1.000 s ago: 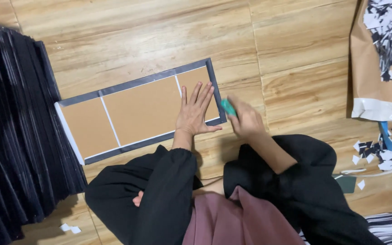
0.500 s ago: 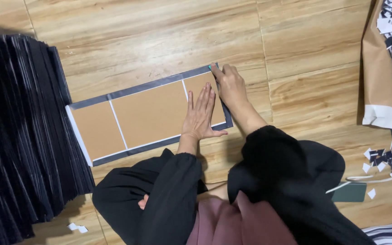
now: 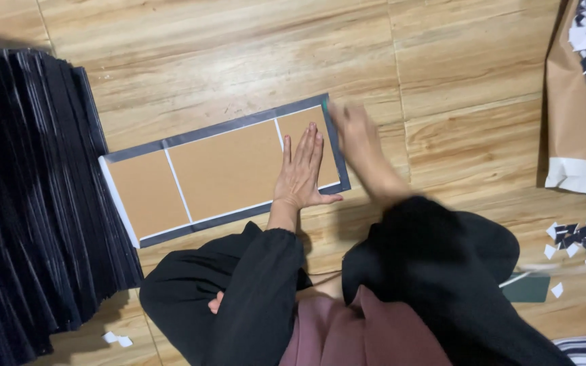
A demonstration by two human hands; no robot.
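My left hand lay flat, fingers spread and together on nothing, pressing the brown board down on the floor. Just beyond it my right hand was blurred at the board's far right corner, touching the grey border; I could not tell whether that grip was apart or closed. A black stack stood left of the board.

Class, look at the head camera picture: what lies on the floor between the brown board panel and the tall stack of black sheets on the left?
Only bare wooden floor: a narrow strip separates the board panel from the black stack.
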